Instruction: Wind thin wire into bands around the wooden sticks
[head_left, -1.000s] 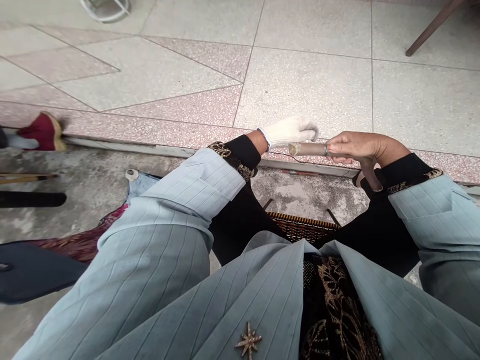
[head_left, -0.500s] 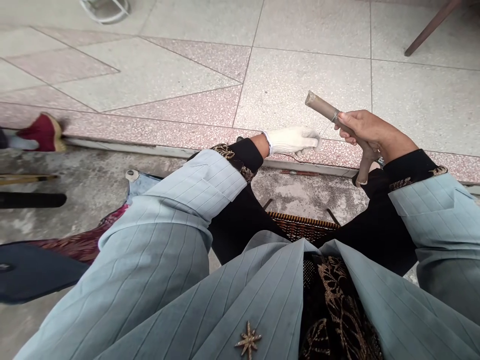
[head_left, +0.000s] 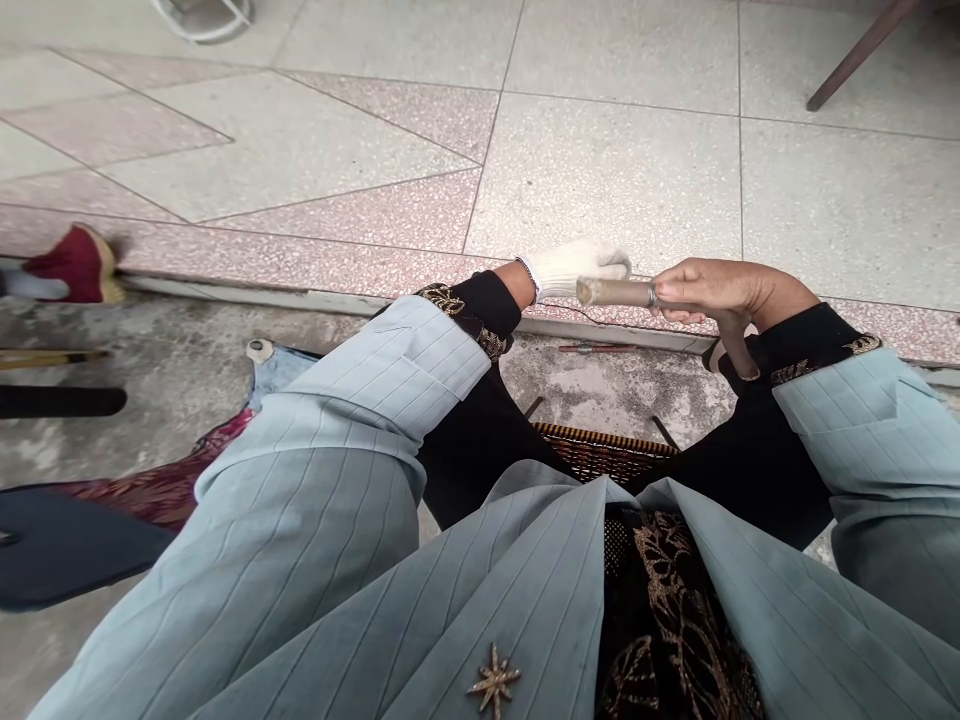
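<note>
My right hand (head_left: 712, 285) is closed around a bent, greyish-brown branch (head_left: 616, 292). Silvery wire (head_left: 652, 293) is wound about the branch beside my thumb. The branch lies nearly level, its cut end pointing left, while its crooked lower part (head_left: 736, 345) hangs down near my knee. My left hand (head_left: 581, 268), in a white knit glove, is closed just behind the cut end. A thin dark strand of wire (head_left: 577, 314) trails beneath the glove. The gloved fingertips are partly hidden, and the wire between the hands is hard to see.
A raised terrazzo ledge (head_left: 360, 270) runs across in front of me. Below it a thin reddish stick (head_left: 598, 348) lies on the concrete. Between my legs shows a woven seat (head_left: 600, 455). Another person's red shoe (head_left: 71, 265) is at left; a table leg (head_left: 855, 60) stands upper right.
My right hand has tipped the branch: its cut end has swung down and left, from slanting upward to nearly level, close to the gloved left hand. The left hand has barely moved.
</note>
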